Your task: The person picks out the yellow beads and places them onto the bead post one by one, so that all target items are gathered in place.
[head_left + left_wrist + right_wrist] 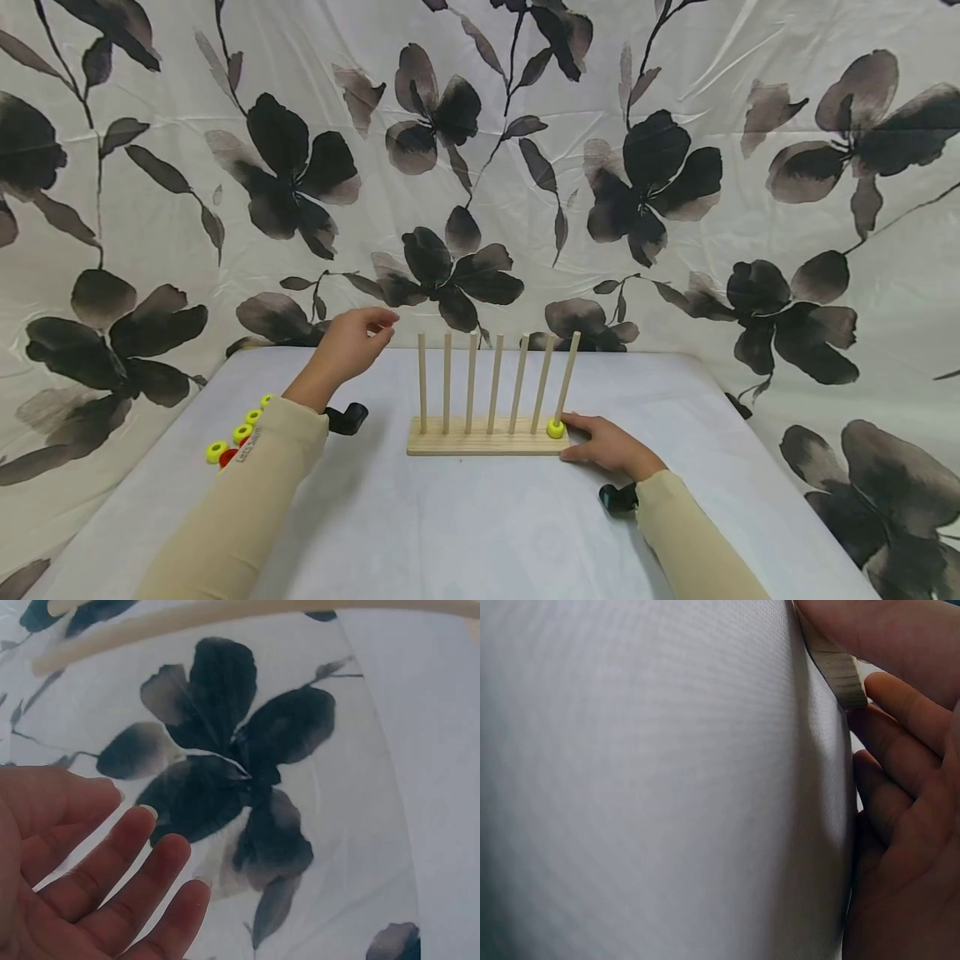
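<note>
A wooden peg stand (480, 447) with several upright pegs stands on the table. One yellow ring (555, 429) sits at the bottom of its rightmost peg. My right hand (609, 447) grips the right end of the base, and the right wrist view has the base end (844, 679) between thumb and fingers. My left hand (352, 343) is raised to the left of the pegs, fingers relaxed and slightly bent. Nothing lies in that hand (112, 877) in the left wrist view, where pale pegs (187, 624) cross above it.
Several yellow rings (217, 451) and a red ring (228, 457) lie on the left of the white-covered table (450, 533), partly hidden by my left sleeve. A flowered cloth (540, 250) hangs behind the table's far edge.
</note>
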A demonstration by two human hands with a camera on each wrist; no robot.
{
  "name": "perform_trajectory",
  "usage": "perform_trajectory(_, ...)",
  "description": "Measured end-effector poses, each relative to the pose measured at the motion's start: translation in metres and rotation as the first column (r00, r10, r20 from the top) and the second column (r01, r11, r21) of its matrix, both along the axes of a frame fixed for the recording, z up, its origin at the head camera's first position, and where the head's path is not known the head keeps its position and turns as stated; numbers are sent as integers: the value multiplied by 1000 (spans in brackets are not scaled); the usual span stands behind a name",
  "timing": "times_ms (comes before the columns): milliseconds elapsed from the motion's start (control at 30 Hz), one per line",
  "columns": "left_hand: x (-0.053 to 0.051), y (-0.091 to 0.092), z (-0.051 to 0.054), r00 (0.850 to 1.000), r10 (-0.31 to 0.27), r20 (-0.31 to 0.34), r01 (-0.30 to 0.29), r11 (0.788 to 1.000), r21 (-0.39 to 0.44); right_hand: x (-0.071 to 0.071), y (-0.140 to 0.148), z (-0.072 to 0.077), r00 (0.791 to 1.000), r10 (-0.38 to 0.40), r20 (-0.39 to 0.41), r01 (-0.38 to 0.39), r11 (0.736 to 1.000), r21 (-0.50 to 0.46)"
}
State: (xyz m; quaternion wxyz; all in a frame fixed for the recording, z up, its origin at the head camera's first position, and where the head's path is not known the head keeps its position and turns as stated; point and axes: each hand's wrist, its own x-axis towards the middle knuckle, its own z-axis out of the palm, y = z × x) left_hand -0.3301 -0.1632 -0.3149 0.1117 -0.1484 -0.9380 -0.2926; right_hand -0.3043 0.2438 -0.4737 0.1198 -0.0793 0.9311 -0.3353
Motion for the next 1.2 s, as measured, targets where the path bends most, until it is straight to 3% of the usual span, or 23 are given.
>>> perform_trajectory(700, -9, -54, -31, 992, 85, 88, -81, 996, -47, -1, 0, 0, 1000, -12, 14, 12, 1000, 9)
perform_trajectory(1033, -18, -79, -48, 980, 133, 151, -122, 989, -81, -2, 0, 0, 1000, -14, 21, 14, 1000, 0)
perform_trajectory(1200, -19, -88, -56, 961, 179, 209, -161, 982, -100, -2, 0, 0, 1000, -14, 17, 14, 1000, -6)
